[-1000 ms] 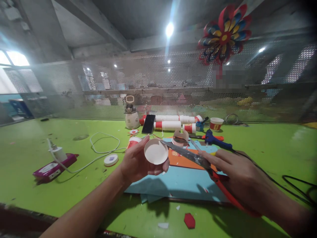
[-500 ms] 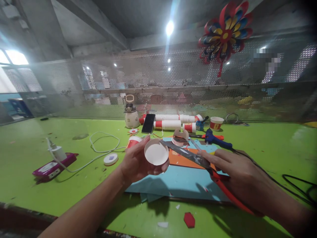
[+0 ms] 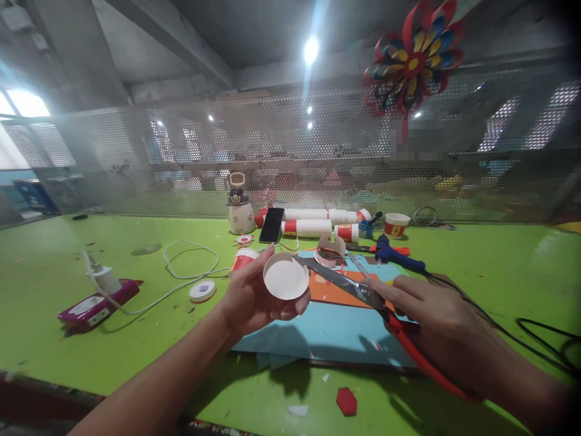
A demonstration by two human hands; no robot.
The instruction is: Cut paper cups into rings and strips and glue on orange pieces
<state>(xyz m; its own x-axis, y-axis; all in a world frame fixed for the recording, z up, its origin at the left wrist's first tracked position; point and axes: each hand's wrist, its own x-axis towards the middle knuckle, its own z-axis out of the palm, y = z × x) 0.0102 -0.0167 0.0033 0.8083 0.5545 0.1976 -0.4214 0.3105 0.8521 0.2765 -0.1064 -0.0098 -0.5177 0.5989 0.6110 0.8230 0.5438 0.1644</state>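
Observation:
A shallow round white piece, like the bottom of a paper cup (image 3: pixel 285 277), rests in my left hand (image 3: pixel 254 293), its round face turned toward me and my fingers curled behind and below it. My right hand (image 3: pixel 436 327) grips a pair of scissors (image 3: pixel 345 280) with red handles. The dark blades point left, and their tips meet the upper right rim of the white piece. Whether they cut into it I cannot tell. Underneath both hands lie sheets of light blue paper (image 3: pixel 327 333) and an orange sheet (image 3: pixel 338 289).
A cut paper cup (image 3: pixel 330 249), a blue glue gun (image 3: pixel 399 255), a phone (image 3: pixel 272 225), stacked paper cups (image 3: pixel 308 228) and a bottle (image 3: pixel 241 212) stand or lie behind. At left is a purple power strip (image 3: pixel 100 306) with a white cable. A red hexagon (image 3: pixel 347 401) lies in front.
Hardly anything differs. The white piece has tilted very slightly in my left hand, while the scissors stay at its rim.

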